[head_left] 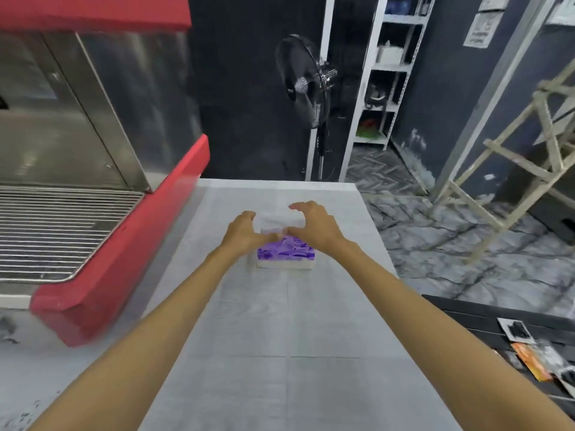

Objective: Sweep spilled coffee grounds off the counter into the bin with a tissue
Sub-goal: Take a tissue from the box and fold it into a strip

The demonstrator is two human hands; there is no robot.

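Both hands are placed at the far end of a tissue pack point(286, 255), just above the centre of the frame, on the white-covered table point(280, 337). The left hand point(244, 230) is curled at the pack's left far corner; the right hand point(314, 227) is arched over the right far corner, fingers bent down. A white tissue point(280, 220) is seen between them, raised above the pack. Thumbs and forefingers appear to meet near the pack's top opening, so each grip is judged partly closed, pinching the sheet; blur prevents certainty about exact contact. The two-handed hold is judged to serve one purpose: one sheet is drawn out while the pack is steadied against sliding.

The pack is a flat rectangular block, purple patterned on top, white along the sides, lying flat and square to the table edge. The tissue is pale, thin, slightly puffed.

Dark specks, probably the coffee grounds point(18, 421), are noted at the lower left corner of the frame, well apart from the pack. No bin can be made out. A red and steel coffee machine point(93, 150) fills the upper left. The sweeping step is judged not yet begun.
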